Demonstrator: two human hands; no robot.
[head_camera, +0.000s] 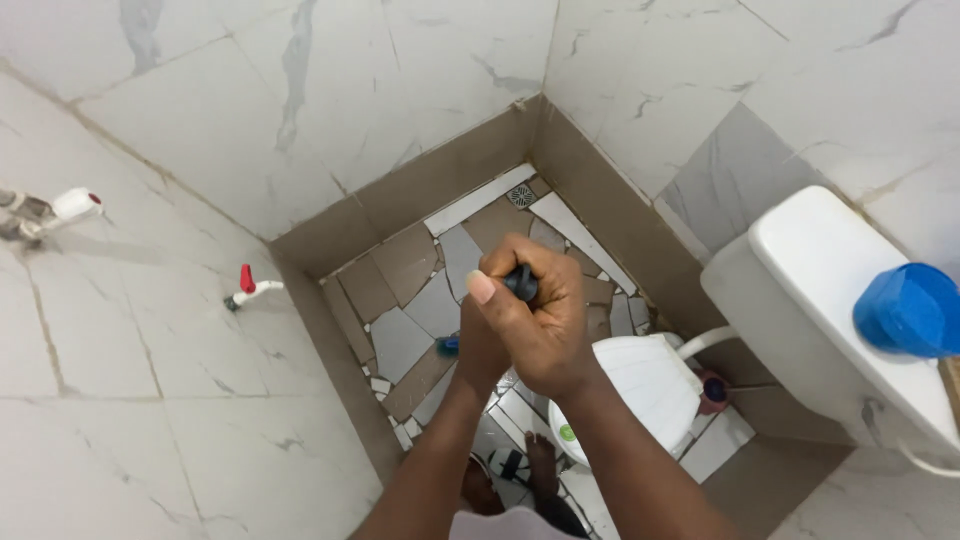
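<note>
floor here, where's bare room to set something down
Bare floor lies between the left wall and the hands, and back toward the drain. It is crowded by the toilet, where both hands grip a dark handle. The tank lid holds a blue cup.

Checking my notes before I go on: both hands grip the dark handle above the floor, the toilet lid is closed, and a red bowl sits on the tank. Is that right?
Not quite. The bowl on the tank is blue, not red, as the head view shows. The rest holds: the left hand and right hand grip the dark handle above the floor, and the toilet lid is closed.
</note>
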